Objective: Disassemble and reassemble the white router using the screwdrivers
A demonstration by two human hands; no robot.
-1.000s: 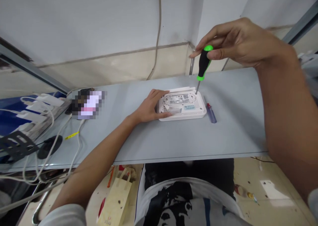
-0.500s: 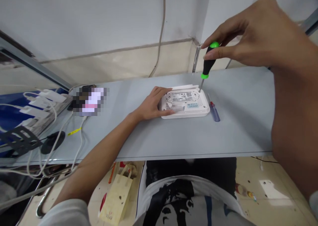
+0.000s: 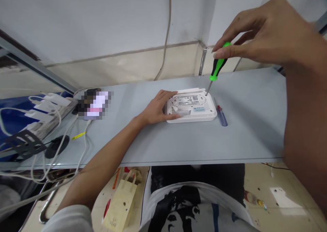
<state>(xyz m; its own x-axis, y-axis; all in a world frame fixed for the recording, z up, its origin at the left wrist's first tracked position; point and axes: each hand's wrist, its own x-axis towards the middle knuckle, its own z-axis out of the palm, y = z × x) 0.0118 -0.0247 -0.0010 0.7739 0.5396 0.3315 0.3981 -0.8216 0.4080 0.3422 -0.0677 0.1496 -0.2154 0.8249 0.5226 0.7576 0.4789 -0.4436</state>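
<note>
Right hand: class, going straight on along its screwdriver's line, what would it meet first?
The right hand holding the green-and-black screwdriver would probably meet the white router first, at the hole by its far corner, though depth is unclear.

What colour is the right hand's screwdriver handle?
The handle is green and black, best in the head view.
</note>
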